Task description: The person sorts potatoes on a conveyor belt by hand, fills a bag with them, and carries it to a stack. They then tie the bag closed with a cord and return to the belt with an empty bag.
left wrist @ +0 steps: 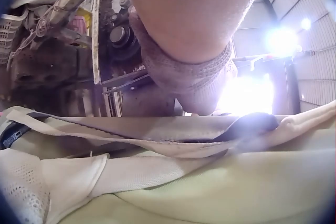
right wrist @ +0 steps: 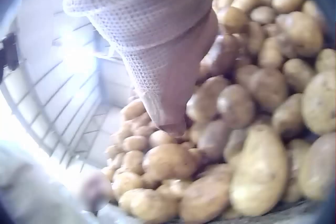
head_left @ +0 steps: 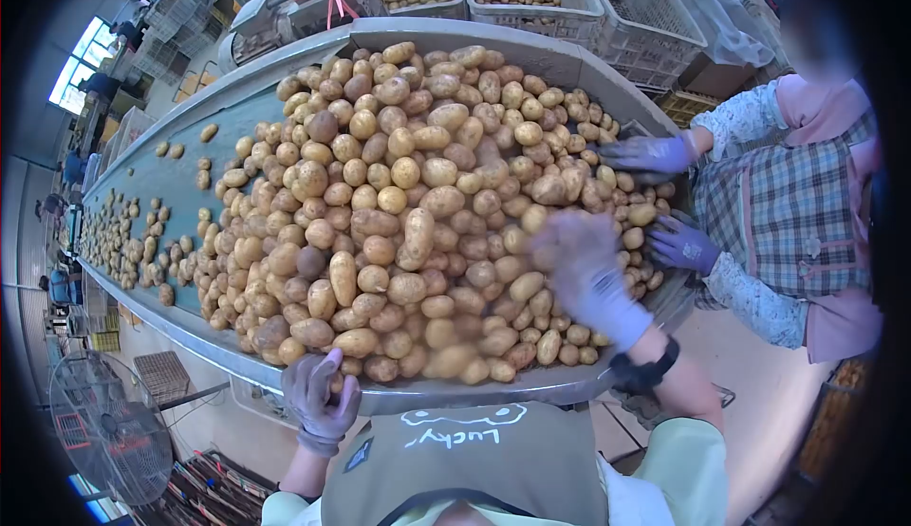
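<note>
A large heap of potatoes (head_left: 418,194) covers the near end of a metal-sided sorting table. My left hand (head_left: 321,398), in a greyish-purple knit glove, is at the near rim. Its fingers are curled, and a small brownish potato (head_left: 336,381) shows between thumb and fingers. In the left wrist view the gloved hand (left wrist: 181,71) is mostly hidden behind the forearm and apron. My right hand (head_left: 579,256), blurred, reaches over the heap's right side with fingers extended. From the right wrist, the gloved hand (right wrist: 168,61) points down among the potatoes, fingertips hidden.
Another person's gloved hands (head_left: 650,154) touch potatoes at the right end. A green belt (head_left: 199,180) carries scattered potatoes at left. Plastic crates (head_left: 541,18) stand behind the far metal rim (head_left: 455,31). A large fan (head_left: 109,426) stands at lower left.
</note>
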Tool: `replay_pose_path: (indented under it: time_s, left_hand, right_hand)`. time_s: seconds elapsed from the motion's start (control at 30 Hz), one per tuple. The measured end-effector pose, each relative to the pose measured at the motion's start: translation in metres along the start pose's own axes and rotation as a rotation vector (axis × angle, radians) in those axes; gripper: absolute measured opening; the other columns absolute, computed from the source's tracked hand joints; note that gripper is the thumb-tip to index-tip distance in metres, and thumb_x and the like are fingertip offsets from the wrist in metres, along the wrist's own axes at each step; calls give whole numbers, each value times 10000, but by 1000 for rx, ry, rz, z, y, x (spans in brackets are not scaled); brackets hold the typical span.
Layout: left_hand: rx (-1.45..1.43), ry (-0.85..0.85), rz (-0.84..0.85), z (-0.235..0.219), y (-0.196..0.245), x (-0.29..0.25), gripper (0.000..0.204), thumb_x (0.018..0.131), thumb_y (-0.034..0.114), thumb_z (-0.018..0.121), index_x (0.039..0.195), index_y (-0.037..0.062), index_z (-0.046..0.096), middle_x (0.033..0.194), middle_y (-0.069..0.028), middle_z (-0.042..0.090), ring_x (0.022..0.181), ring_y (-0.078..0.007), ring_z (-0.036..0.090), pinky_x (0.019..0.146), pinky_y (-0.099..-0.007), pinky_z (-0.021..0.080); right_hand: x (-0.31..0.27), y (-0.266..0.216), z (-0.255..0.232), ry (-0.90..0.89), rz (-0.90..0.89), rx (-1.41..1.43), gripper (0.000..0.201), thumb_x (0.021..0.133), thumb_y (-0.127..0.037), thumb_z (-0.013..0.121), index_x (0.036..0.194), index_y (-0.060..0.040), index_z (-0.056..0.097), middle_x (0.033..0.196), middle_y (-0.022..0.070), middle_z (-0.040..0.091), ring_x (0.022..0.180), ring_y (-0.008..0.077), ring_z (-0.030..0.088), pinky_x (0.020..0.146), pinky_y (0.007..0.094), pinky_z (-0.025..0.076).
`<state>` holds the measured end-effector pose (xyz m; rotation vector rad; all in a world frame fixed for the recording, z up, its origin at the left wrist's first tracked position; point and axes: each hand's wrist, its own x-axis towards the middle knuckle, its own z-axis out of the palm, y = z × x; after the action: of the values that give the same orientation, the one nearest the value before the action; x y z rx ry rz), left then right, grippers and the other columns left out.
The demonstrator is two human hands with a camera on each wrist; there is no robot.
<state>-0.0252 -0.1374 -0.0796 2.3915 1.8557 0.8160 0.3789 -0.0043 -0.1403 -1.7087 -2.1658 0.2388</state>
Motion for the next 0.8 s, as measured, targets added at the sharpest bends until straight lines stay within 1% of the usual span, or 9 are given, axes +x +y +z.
replay_pose_path:
  time_s: [0.07, 0.2, 0.3, 0.37, 0.47, 0.53, 0.63, 0.7, 0.8]
  left_hand:
    - [-2, -19, -8, -2, -1, 0, 444, 731, 149, 751, 1157, 57, 667, 972, -107, 651, 908, -313, 608, 862, -431, 443]
    - [16, -31, -17, -9, -4, -1, 476, 708, 169, 769, 1166, 80, 680, 982, -94, 647, 908, -294, 618, 842, -421, 438]
    - [41, -14, -29, -9, -6, 0, 468, 710, 173, 770, 1160, 81, 681, 979, -89, 643, 914, -293, 617, 843, -420, 439]
    - [47, -19, -32, -12, -5, -2, 469, 709, 174, 770, 1159, 81, 679, 978, -89, 643, 917, -294, 617, 843, -419, 439]
    - [0, -34, -18, -18, -9, 2, 476, 703, 169, 771, 1160, 80, 676, 979, -91, 643, 918, -298, 617, 846, -422, 439]
    - [34, -45, -34, -20, -7, 2, 475, 700, 157, 772, 1158, 80, 675, 979, -94, 647, 916, -302, 617, 842, -425, 438]
    - [34, -26, -35, -20, -8, 2, 468, 701, 154, 774, 1152, 82, 675, 976, -96, 649, 917, -305, 617, 834, -427, 436]
    - [20, -30, -31, -20, -10, 1, 468, 702, 152, 772, 1154, 82, 674, 974, -96, 651, 914, -304, 617, 832, -425, 436]
    - [8, -25, -24, -22, -11, 3, 474, 701, 154, 772, 1159, 82, 674, 970, -95, 651, 904, -302, 618, 826, -424, 436]
  right_hand:
    - [-10, -29, 13, -303, -468, 67, 488, 900, -430, 650, 1370, -311, 599, 1476, 95, 471, 1437, 332, 348, 1233, 563, 48]
    - [27, 12, -10, -412, -92, -228, 472, 861, -276, 665, 1330, -269, 607, 1450, 71, 483, 1418, 364, 346, 1159, 673, 130]
    - [46, 42, 15, -61, 49, -222, 490, 866, -323, 693, 1340, -233, 609, 1434, 99, 508, 1371, 313, 415, 1165, 600, 185]
    - [65, -15, 14, -104, -51, 159, 572, 857, -395, 724, 1383, -222, 579, 1477, 116, 482, 1361, 333, 426, 1182, 562, 187]
    - [25, -58, 31, -36, -403, 129, 583, 853, -478, 720, 1360, -210, 614, 1500, 129, 462, 1356, 360, 438, 1161, 559, 216]
    - [4, -34, 21, -440, -494, 339, 508, 865, -461, 695, 1296, -193, 672, 1522, 146, 451, 1394, 345, 419, 1139, 554, 269]
    - [-7, -3, 11, -485, -436, 216, 359, 901, -343, 697, 1192, -135, 729, 1425, 156, 572, 1346, 328, 506, 1181, 525, 274]
    - [29, -35, -20, -735, -212, 46, 329, 927, -308, 661, 1208, -147, 720, 1346, 129, 642, 1304, 340, 549, 1103, 493, 392]
    - [47, -50, -12, -338, -50, 508, 326, 934, -264, 647, 1226, -130, 702, 1276, 123, 674, 1207, 363, 601, 989, 474, 485]
